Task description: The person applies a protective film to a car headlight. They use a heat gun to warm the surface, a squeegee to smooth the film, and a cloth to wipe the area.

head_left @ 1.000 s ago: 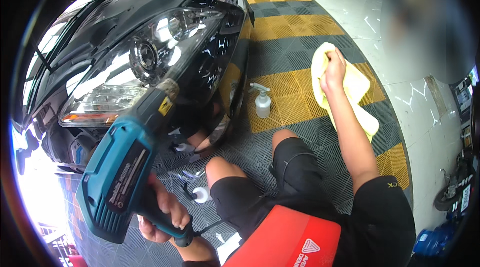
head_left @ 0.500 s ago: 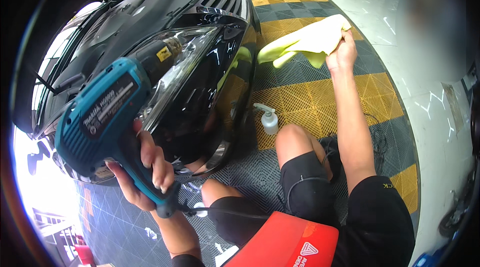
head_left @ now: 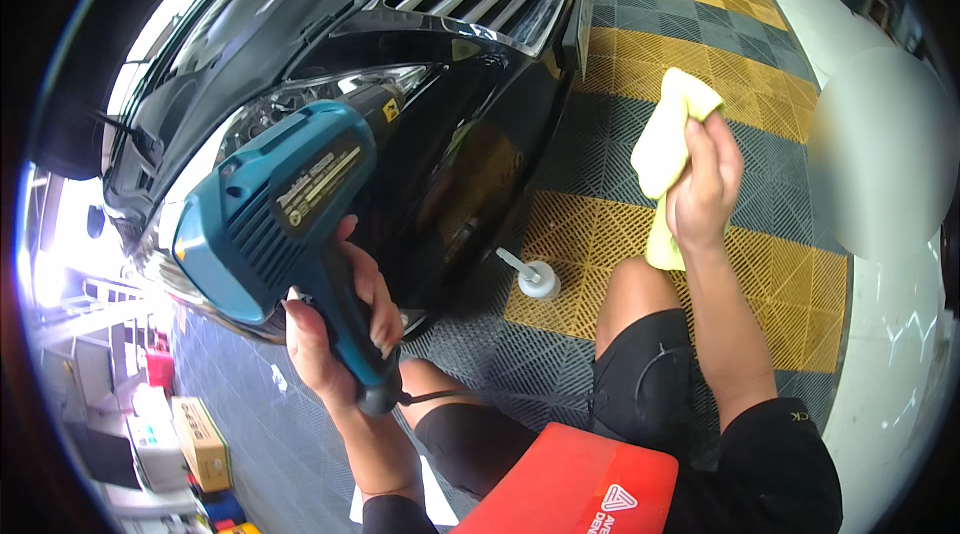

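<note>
The left hand [head_left: 325, 359] is wrapped around the handle of a teal heat gun [head_left: 290, 204], held at left before the black car's [head_left: 450, 169] headlight [head_left: 405, 79]; whether the nozzle touches the car cannot be told. At right, the right hand [head_left: 705, 189] grips a bunched pale-yellow cloth [head_left: 660, 149] above the floor tiles [head_left: 620, 169]. Between the hands, nearer the person's knees, a spray bottle [head_left: 540, 281] stands beside the car.

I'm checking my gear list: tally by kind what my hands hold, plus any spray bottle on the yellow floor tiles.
Heat gun: 1, in the left hand
Yellow cloth: 1, in the right hand
Spray bottle: 1
Total: 3
</note>
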Available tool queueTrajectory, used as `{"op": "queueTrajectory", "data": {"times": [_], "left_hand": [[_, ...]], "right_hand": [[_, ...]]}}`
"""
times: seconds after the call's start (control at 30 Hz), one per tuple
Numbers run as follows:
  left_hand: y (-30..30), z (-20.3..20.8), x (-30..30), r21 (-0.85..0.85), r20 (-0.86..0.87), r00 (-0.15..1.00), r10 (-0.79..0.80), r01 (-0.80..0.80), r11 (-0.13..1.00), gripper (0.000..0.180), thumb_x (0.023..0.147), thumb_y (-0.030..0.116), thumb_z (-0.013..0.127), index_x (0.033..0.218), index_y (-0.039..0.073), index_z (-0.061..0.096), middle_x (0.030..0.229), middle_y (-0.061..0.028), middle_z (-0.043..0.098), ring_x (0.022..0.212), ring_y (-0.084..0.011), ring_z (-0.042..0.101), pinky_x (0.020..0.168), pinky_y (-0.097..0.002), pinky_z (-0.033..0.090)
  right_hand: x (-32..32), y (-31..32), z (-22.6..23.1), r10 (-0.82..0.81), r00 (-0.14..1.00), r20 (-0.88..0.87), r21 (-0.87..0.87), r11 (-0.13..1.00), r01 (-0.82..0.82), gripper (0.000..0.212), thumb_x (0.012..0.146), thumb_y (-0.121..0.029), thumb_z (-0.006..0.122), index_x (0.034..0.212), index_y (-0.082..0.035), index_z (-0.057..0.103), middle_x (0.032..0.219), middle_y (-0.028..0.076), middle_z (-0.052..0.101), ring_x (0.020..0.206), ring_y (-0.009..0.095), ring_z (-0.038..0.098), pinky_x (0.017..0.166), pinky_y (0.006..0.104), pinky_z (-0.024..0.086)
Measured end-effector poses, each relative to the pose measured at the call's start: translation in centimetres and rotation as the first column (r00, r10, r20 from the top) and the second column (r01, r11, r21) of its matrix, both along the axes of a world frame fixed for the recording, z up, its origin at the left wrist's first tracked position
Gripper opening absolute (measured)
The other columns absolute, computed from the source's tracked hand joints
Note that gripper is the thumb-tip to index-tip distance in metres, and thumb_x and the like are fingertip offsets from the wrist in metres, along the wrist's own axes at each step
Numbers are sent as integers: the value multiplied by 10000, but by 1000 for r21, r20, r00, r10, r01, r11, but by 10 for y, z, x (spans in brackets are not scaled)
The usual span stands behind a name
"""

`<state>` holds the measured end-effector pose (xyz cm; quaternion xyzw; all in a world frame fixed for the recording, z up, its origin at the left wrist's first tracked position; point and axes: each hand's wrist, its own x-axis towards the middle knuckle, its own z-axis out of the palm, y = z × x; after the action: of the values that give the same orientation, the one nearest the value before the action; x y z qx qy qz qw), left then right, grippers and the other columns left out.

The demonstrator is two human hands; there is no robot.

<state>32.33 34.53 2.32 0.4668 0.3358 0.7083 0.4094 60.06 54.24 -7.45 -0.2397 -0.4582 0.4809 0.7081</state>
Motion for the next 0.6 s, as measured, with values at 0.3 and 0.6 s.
{"op": "queueTrajectory", "data": {"times": [0.3, 0.6], "left_hand": [[23, 8, 59, -67, -102, 974, 203, -211, 975, 885, 990, 562, 636, 1472, -140, 395, 938, -135, 563, 543, -103, 527, 430, -237, 468], [39, 22, 82, -83, -78, 977, 197, -204, 976, 873, 1005, 546, 622, 1483, -140, 368, 936, -129, 546, 552, -108, 521, 438, -239, 462]], "right_hand": [[31, 4, -31, 298, 954, 21, -37, 954, -297, 332, 1072, -106, 557, 1366, 40, 510, 1094, 53, 633, 881, 77, 590, 762, 221, 509], [46, 7, -29, 395, 916, -72, -138, 905, -402, 281, 1048, -70, 548, 1308, 37, 537, 1077, 52, 642, 883, 72, 594, 773, 232, 509]]}}
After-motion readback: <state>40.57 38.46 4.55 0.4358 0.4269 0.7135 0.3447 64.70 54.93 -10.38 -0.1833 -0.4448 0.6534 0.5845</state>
